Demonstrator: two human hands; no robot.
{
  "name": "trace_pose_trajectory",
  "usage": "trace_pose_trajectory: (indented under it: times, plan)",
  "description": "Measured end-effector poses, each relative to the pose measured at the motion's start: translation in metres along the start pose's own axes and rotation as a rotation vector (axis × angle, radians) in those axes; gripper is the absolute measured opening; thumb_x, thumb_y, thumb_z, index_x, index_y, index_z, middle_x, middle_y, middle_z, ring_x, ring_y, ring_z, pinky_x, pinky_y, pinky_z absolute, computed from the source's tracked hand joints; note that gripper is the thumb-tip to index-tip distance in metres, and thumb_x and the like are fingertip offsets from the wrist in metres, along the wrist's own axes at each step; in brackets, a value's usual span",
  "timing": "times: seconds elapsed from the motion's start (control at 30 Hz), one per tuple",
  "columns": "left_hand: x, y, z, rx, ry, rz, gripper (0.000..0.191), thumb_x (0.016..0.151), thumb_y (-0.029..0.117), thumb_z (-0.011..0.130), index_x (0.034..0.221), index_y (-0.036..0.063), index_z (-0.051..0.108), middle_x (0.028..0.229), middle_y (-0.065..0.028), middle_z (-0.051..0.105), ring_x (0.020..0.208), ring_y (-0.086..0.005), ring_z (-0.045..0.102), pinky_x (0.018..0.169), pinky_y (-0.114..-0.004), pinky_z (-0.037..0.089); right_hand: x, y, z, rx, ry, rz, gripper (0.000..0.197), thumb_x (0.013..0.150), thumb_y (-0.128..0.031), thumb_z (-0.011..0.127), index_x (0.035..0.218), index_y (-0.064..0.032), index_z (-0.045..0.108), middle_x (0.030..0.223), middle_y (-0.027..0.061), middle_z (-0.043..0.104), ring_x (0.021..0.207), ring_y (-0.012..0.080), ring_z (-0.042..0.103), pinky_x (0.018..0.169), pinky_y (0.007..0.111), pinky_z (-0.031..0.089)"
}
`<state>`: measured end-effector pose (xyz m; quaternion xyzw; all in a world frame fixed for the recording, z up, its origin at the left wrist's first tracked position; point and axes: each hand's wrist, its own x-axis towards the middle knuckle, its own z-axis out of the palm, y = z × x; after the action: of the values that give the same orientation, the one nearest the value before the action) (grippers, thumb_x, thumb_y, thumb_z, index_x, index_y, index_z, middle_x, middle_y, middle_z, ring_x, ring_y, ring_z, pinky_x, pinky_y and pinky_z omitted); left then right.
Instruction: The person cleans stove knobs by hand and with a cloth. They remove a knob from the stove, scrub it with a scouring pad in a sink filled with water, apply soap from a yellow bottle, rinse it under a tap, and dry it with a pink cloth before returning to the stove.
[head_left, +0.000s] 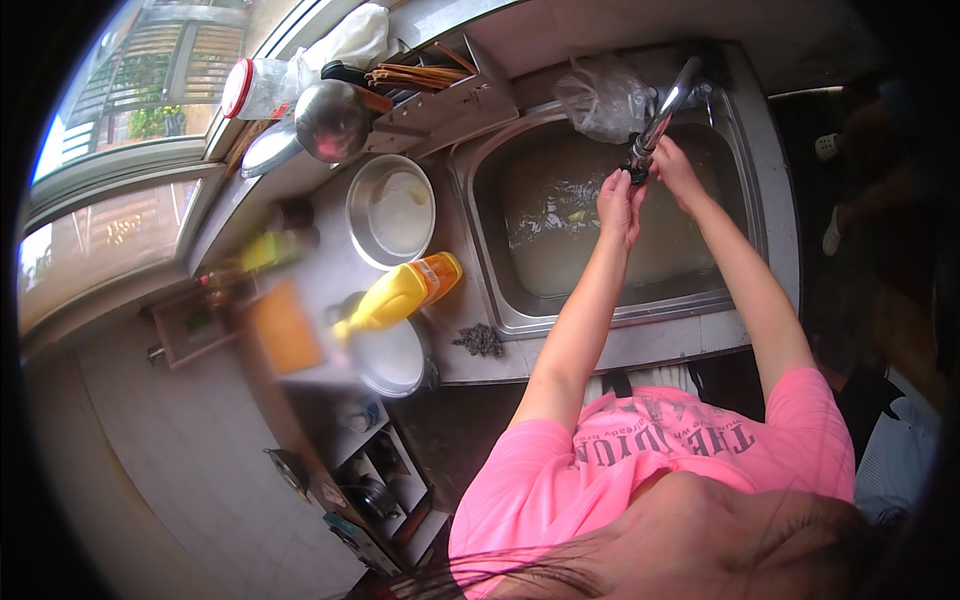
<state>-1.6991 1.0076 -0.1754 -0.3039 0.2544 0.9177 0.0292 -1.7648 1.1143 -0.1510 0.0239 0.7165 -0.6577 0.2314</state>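
A chrome faucet (666, 112) reaches out over a metal sink (474, 225) holding cloudy water (570, 255). My left hand (621, 204) has its fingers pinched on the black outlet end (636, 174) of the spout. Just beside it, my right hand (677, 171) grips the same end from the other side, its fingertips partly hidden behind the spout. Ripples and a small pale scrap (577, 216) show on the water below. A crumpled clear plastic bag (604, 101) lies at the sink's back rim, by the faucet.
Left of the sink are a metal basin (390, 212), a yellow bottle (401, 292), a steel-wool scourer (478, 340) and a pot (390, 360). Behind stand a chopstick rack (457, 97), a metal ladle (332, 120) and a red-lidded jar (259, 88). Another person's feet (831, 231) show at right.
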Motion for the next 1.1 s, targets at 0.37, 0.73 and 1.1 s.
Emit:
trace_pose_trajectory:
  times: [0.37, 0.73, 1.1]
  plan:
    - [-0.006, 0.004, -0.014, 0.249, 0.063, 0.093, 0.012, 0.086, 0.009, 0.061, 0.094, 0.0013, 0.059, 0.083, -0.0038, 0.061, 0.066, -0.0084, 0.059, 0.059, -0.016, 0.049, -0.022, 0.011, 0.003, 0.138, 0.033, 0.106, 0.018, 0.081, -0.015, 0.066, 0.086, 0.0021, 0.068, 0.085, 0.0029, 0.059, 0.071, 0.0078, 0.053, 0.058, 0.021, 0.040]
    - [-0.001, 0.028, 0.006, 0.412, 0.091, 0.187, 0.016, 0.087, 0.019, 0.060, 0.082, 0.0044, 0.056, 0.077, -0.0035, 0.061, 0.055, -0.0077, 0.053, 0.049, -0.016, 0.043, -0.021, 0.000, 0.020, 0.427, -0.234, 0.067, 0.023, 0.092, -0.016, 0.047, 0.105, -0.0028, 0.059, 0.091, 0.0011, 0.059, 0.078, 0.0077, 0.052, 0.069, 0.023, 0.042]
    - [-0.010, 0.025, -0.002, 0.376, -0.094, 0.219, 0.026, 0.081, -0.001, 0.059, 0.106, -0.0011, 0.056, 0.096, -0.0044, 0.059, 0.081, -0.0082, 0.056, 0.074, -0.022, 0.048, -0.004, 0.018, 0.009, 0.609, -0.233, -0.065, 0.028, 0.087, -0.020, 0.052, 0.105, -0.0004, 0.057, 0.100, 0.0055, 0.059, 0.093, 0.0128, 0.055, 0.084, 0.028, 0.042]
